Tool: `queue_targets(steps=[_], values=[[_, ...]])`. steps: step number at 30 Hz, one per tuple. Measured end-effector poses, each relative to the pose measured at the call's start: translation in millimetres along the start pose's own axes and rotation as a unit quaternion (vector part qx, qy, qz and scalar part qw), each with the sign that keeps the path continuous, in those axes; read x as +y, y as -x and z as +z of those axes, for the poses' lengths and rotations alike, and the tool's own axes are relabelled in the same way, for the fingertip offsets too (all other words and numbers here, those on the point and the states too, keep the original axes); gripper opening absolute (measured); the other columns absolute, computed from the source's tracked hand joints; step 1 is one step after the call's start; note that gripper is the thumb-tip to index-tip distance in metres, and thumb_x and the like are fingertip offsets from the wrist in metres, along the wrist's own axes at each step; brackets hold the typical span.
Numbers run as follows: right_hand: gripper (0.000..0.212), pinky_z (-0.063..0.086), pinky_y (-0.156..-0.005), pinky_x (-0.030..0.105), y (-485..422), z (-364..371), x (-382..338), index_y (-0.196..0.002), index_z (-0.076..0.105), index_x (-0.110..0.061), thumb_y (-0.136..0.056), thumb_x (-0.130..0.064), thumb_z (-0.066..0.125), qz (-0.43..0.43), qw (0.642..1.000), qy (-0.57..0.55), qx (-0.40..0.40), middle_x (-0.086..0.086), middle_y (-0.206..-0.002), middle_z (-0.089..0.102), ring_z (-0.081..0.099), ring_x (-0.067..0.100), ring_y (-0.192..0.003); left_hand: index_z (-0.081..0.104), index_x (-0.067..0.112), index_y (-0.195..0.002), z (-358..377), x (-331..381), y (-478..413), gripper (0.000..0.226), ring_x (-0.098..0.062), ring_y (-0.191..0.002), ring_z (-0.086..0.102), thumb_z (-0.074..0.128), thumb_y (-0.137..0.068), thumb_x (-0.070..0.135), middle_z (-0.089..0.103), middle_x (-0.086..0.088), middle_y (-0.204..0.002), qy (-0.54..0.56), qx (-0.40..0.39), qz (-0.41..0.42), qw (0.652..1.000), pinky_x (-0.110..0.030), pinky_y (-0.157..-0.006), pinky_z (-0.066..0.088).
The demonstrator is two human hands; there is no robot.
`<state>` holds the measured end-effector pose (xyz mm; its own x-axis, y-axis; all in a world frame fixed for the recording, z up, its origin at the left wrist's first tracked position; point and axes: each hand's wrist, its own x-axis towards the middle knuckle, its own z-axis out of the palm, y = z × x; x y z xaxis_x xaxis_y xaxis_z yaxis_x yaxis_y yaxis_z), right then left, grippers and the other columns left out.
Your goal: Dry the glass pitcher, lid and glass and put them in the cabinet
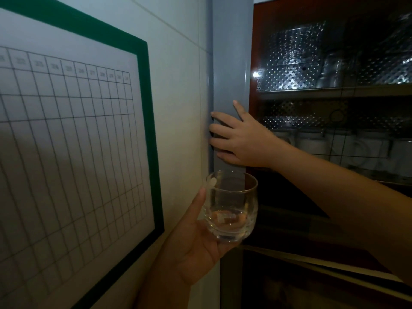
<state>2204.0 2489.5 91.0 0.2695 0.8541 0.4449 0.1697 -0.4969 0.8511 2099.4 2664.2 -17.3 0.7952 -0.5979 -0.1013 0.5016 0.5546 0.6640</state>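
Observation:
My left hand holds a short, round, clear glass upright, with the thumb up its left side and the fingers under and behind it. The glass is just in front of the cabinet's grey left frame. My right hand reaches in from the right and lies flat on that frame above the glass, its fingertips at the frame's left edge. To the right of the frame, the cabinet shows dark shelves. No pitcher or lid is in view.
The upper shelf holds perforated metal trays and steel ware. A row of white cups stands on the shelf below. A green-framed whiteboard with a grid hangs on the white tiled wall at left.

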Motion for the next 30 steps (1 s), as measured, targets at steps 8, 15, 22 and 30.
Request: queue_targets(steps=[8,15,22,30], values=[[0.038,0.028,-0.101,0.064,0,-22,-5,-0.101,0.064,-0.015,-0.09,-0.038,0.037,-0.014,1.0,0.009,-0.024,0.011,-0.117,0.058,0.044,0.034,-0.126,0.067,-0.004,-0.107,-1,-9,12,0.062,-0.037,-0.092,0.067,0.053,-0.074,0.046,0.063,-0.027,-0.113,0.008,-0.039,-0.031,0.999,-0.045,-0.076,0.054],[0.039,0.029,-0.099,0.063,0,-56,-13,-0.105,0.062,-0.015,-0.087,-0.04,0.038,-0.018,0.999,0.017,-0.04,0.012,-0.12,0.057,0.044,0.035,-0.125,0.069,-0.001,-0.108,0,-14,32,0.061,-0.035,-0.097,0.066,0.052,-0.074,0.048,0.063,-0.025,-0.116,0.002,-0.054,-0.027,0.998,-0.041,-0.075,0.056],[0.035,0.031,-0.098,0.064,3,-90,-26,-0.107,0.061,-0.014,-0.088,-0.037,0.043,-0.012,0.999,0.016,-0.037,0.013,-0.121,0.056,0.043,0.035,-0.127,0.055,0.003,-0.129,6,-23,64,0.069,-0.041,-0.121,0.049,0.05,-0.08,0.052,0.057,-0.025,-0.126,-0.003,-0.055,-0.048,0.997,-0.041,-0.077,0.058],[0.034,0.032,-0.099,0.063,8,-123,-38,-0.108,0.061,-0.014,-0.088,-0.034,0.044,0.001,0.999,0.0,-0.033,0.014,-0.122,0.055,0.041,0.036,-0.128,0.055,0.0,-0.129,2,-25,103,0.073,-0.042,-0.119,0.051,0.06,-0.074,0.048,0.054,-0.027,-0.128,0.016,-0.095,-0.062,0.993,-0.046,-0.085,0.053]])
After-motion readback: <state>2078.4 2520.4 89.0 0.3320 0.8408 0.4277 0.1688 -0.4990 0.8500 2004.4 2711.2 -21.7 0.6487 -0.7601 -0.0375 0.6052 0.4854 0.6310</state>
